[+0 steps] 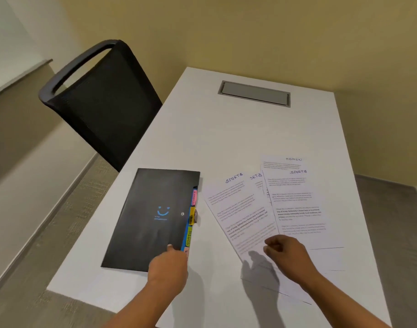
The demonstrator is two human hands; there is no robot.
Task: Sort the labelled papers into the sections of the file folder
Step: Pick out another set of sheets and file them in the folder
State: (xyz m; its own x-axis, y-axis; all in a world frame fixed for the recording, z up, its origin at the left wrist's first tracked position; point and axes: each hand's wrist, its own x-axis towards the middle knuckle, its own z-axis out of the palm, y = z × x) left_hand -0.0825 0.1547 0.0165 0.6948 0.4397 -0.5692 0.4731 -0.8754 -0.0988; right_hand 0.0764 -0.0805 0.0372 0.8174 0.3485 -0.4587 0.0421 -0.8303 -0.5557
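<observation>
My left hand (168,263) is nearest. One straight finger rests on the near right corner of the file folder (153,216), just beside the coloured tabs (189,233), and it grips nothing. To the right, my right hand (285,252) hangs over the near end of the papers (300,209) with its fingers loosely curled. It holds nothing that I can see, and its shadow falls apart from it on the sheets, so I judge it to be above them rather than touching.

The black folder lies shut and flat on the white table (226,138), left of the papers, with its tabs facing them. One green tab seems to read ADMIN. The others are too small to read.

The sheets lie fanned out. Three are headed SPORTS, one of them mostly covered, and an ADMIN sheet (294,159) peeks out at the far end.

By my judgement the sorting has barely begun. Every sheet in view is outside the folder, so the folder must be opened and each sheet filed under its tab.

Further off are a grey hatch (255,93) set in the table and a black chair (103,98) at far left.
</observation>
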